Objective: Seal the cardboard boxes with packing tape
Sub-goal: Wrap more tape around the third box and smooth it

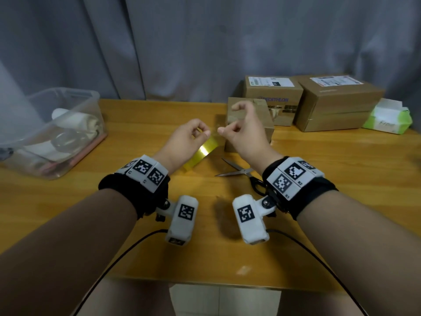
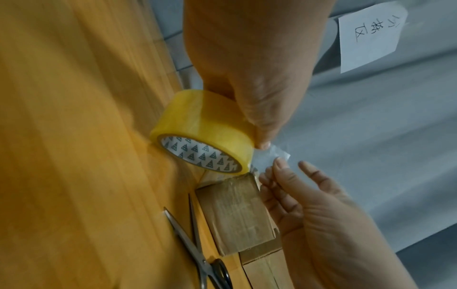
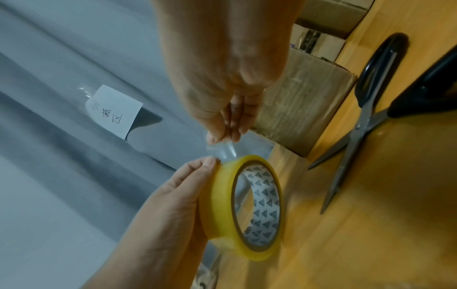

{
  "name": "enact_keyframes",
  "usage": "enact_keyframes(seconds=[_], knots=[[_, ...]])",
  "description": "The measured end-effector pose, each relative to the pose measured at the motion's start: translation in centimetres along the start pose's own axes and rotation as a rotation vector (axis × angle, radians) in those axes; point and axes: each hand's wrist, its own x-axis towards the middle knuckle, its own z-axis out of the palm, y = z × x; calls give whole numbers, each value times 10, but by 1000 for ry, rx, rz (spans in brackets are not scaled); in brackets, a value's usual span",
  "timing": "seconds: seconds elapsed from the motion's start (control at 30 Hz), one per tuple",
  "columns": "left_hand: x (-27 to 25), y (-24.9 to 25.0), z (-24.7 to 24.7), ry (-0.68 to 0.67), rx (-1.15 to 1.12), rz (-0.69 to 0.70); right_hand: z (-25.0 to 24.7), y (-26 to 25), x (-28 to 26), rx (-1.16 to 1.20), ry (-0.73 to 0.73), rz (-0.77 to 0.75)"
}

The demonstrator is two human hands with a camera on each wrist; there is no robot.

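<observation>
Nearest the head camera we see both forearms, each strapped with a black wrist band carrying white marker blocks; cables trail off toward the table's front edge.

Left hand (image 1: pixel 187 135): raised above the wooden table (image 1: pixel 91 224), fingers and thumb curled round the tape roll (image 2: pixel 202 133). The roll is yellowish-clear with a white core printed in small triangles. In the right wrist view the thumb tip sits at the roll's outer edge, right where the film leaves it.

Right hand (image 1: pixel 243 131): thumb and fingertips pinch the free tape end (image 3: pixel 223 149), a short clear strip pulled a little way off the roll. The remaining fingers are loosely curled. The two hands are close together, the strip spanning the small gap between them.

Small cardboard box (image 1: pixel 249 124): stands on the table just behind and under the right hand; its faces look glossy with film. We cannot tell whether the top flaps are fully closed.

Scissors (image 1: pixel 241 173): lie flat on the table near the right wrist, blades parted, black handles toward us.

Two larger boxes (image 1: pixel 337 103) with shipping labels sit at the far right against the grey curtain (image 1: pixel 205 42). Beside them a green tissue pack (image 1: pixel 387 119). Far left, a clear plastic bin (image 1: pixel 52 133) holds pale items. A handwritten paper note (image 2: pixel 368 37) is stuck on the curtain.
</observation>
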Motion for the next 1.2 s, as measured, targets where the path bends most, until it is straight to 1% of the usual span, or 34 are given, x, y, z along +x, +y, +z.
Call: enact_keyframes(seconds=[0.1,0.2,0.3,0.37,0.43,0.5,0.57,0.6,0.63,0.7,0.73,0.77,0.83,0.87,0.97,1.0,1.07,1.13,1.2], knots=[[1,3,2,-11,-3,-19,-2,-2,2,-141,-82,-115],[0,3,4,-3,17,-9,-1,-2,3,-162,-118,-68],[-4,4,5,-5,57,32,-2,-1,3,-191,-129,-52],[-7,5,5,-35,113,65,-1,0,4,-261,-135,-49],[-10,9,4,-62,195,94,1,3,5,-381,-141,-59],[-11,11,1,-69,329,123,3,6,7,-521,-164,-38],[-11,11,-4,-73,454,148,0,8,6,-609,-199,-10],[-10,10,-7,-75,518,154,-3,9,6,-619,-185,-3],[-8,8,-11,-79,592,153,-8,9,6,-613,-127,9],[-7,1,-20,-108,770,129,-22,12,8,-641,73,52],[-6,-3,-23,-134,855,101,-30,14,11,-685,141,104],[-5,-7,-25,-162,921,72,-35,16,14,-726,150,186],[-3,-13,-25,-231,997,27,-41,19,22,-768,58,368],[0,-14,-25,-274,1020,5,-41,17,26,-797,9,419],[14,-9,-19,-392,1080,-79,-28,10,47,-905,-132,464],[19,-5,-16,-395,1106,-87,-22,7,54,-916,-171,487],[30,2,-12,-330,1099,-50,-14,5,65,-894,-207,554],[40,5,-9,-260,951,-18,-16,10,71,-852,-213,577],[49,5,-4,-218,743,-3,-24,15,71,-837,-268,487]])
